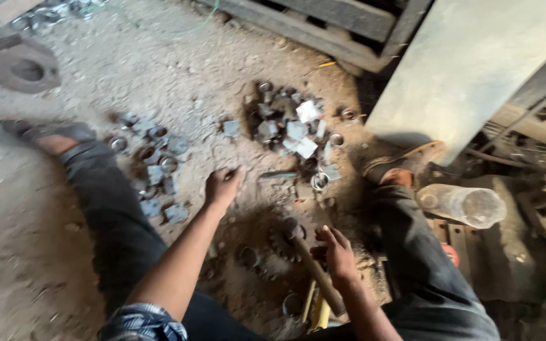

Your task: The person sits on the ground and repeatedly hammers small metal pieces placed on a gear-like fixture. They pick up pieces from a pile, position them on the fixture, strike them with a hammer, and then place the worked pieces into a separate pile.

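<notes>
While the right hand (pixel 337 251) clamps its fingers on a wooden-handled hammer (pixel 311 265), its dark head just beyond the fingertips, the left hand (pixel 221 186) curls its fingers, reaching toward grey metal nuts (pixel 289 126) heaped beyond.

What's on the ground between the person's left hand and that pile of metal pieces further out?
In the head view, between the left hand and the pile of metal pieces lies mostly bare dirt, with one slim dark metal rod off to the right.
</notes>
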